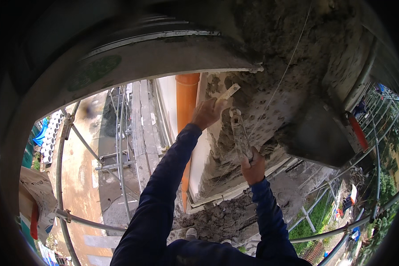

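Observation:
My left hand (208,113) is closed around a short, pale, mortar-smeared flat stick (229,91); its free end points up toward the wall. Lower and to the right, my right hand (254,167) grips the lower end of a long, narrow, mortar-caked bar (240,137). A round knob or hole shows at the bar's upper end; its exact kind I cannot make out. Both tools are in front of a wall with rough grey mortar (270,99), and whether they touch it is unclear. A thin string (292,57) runs slantwise across the mortar.
An orange pipe (187,95) runs down beside the wall's pale edge. At right is a dark flat panel (317,133) near a red piece (358,131). Scaffold tubes (60,173) stand on both sides. Mortar lumps (221,219) lie below. A concrete ledge (164,60) spans overhead.

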Demonstrator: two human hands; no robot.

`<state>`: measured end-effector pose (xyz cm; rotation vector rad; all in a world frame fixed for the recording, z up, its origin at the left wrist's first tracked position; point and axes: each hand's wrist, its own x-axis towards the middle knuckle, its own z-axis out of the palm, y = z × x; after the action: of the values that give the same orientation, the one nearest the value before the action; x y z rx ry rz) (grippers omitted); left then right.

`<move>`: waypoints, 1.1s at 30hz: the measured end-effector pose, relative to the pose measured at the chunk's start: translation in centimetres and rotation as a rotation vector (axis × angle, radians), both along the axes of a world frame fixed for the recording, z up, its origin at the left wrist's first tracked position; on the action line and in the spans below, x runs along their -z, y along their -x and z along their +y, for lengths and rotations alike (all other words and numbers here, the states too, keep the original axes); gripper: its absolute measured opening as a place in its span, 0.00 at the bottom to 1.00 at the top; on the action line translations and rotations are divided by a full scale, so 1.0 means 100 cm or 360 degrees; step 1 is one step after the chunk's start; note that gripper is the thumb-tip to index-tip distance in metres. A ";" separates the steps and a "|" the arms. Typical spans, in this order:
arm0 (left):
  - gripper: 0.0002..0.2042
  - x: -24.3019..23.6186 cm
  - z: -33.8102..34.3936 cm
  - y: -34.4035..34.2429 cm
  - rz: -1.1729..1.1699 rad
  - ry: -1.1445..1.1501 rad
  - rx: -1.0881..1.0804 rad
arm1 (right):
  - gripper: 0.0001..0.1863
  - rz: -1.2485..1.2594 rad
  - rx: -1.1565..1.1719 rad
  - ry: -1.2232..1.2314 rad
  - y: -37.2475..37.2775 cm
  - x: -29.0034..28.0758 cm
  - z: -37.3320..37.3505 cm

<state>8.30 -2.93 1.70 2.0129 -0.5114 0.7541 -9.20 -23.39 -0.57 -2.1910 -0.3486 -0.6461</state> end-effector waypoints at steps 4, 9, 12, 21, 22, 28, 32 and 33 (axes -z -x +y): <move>0.18 0.002 -0.010 -0.013 -0.0068 0.0062 0.0012 | 0.27 -0.0168 -0.0049 0.0064 0.033 0.038 -0.028; 0.17 0.018 0.014 -0.027 -0.0110 0.0228 0.0265 | 0.20 0.0351 -0.0135 -0.0108 0.065 0.045 -0.018; 0.18 0.016 0.012 0.048 -0.0211 0.0340 0.0528 | 0.17 0.0003 -0.0084 -0.0467 0.079 0.064 -0.007; 0.18 0.021 0.002 0.054 -0.0065 0.0027 0.0316 | 0.19 -0.0232 -0.0075 0.0157 0.057 0.031 0.003; 0.18 0.014 0.001 0.061 -0.0013 -0.0068 0.0254 | 0.20 -0.0277 -0.0117 0.0149 0.056 0.018 0.003; 0.18 -0.010 0.004 0.081 0.0011 -0.0319 -0.0002 | 0.21 -0.1040 -0.1070 -0.0579 0.029 -0.015 0.000; 0.20 -0.009 -0.008 0.075 0.0066 -0.0040 0.0047 | 0.25 -0.0447 -0.0022 -0.0016 -0.003 0.008 -0.020; 0.20 -0.014 -0.005 0.071 0.0068 0.0057 0.0037 | 0.26 -0.0177 -0.0009 -0.0135 -0.012 0.008 -0.016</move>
<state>1.22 -3.42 3.07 1.9825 -0.4925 0.7002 -7.99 -24.99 -1.34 -2.0781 -0.3781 -0.7681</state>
